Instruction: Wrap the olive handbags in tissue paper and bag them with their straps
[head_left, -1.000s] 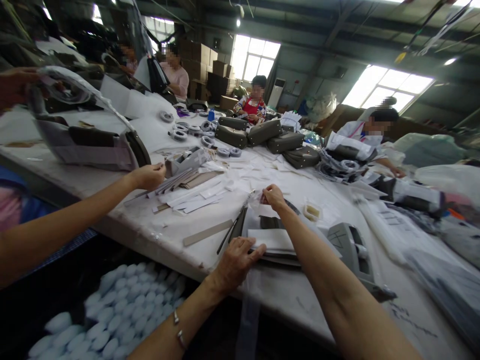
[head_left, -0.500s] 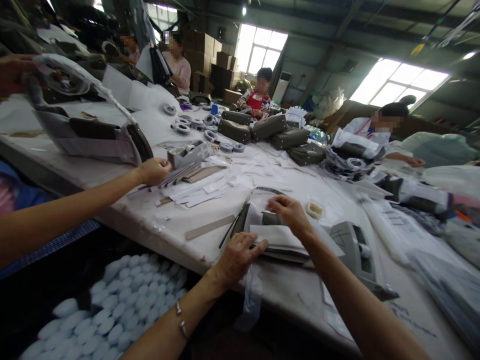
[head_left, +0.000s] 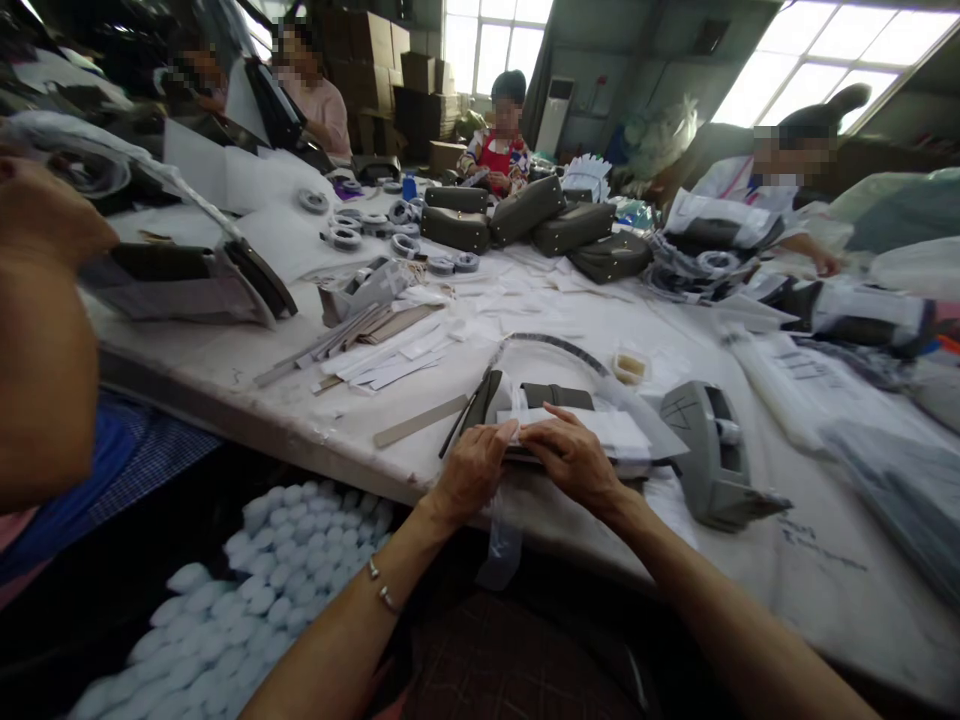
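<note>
My left hand point(head_left: 474, 467) and my right hand point(head_left: 574, 455) rest together at the near edge of a flat grey bag piece point(head_left: 556, 397) wrapped in clear plastic film point(head_left: 501, 535). White paper sheets point(head_left: 609, 430) lie on top of the piece. Both hands pinch the film where it folds over the table's front edge, fingertips touching. A strip of the film hangs down below the table edge. A thin dark tool point(head_left: 459, 424) lies just left of the bag piece.
A grey tape dispenser point(head_left: 712, 455) stands right of my hands. A flat strip point(head_left: 420, 421), paper slips point(head_left: 390, 365) and tape rolls point(head_left: 390, 240) lie on the white table point(head_left: 247, 370). Finished grey bags point(head_left: 525, 215) sit farther back. A co-worker's arm point(head_left: 45, 320) fills the left. Other people sit around.
My right hand came back from the far side of the bag piece to the near edge beside my left hand. The co-worker's hand left the paper slips. The view tilted down.
</note>
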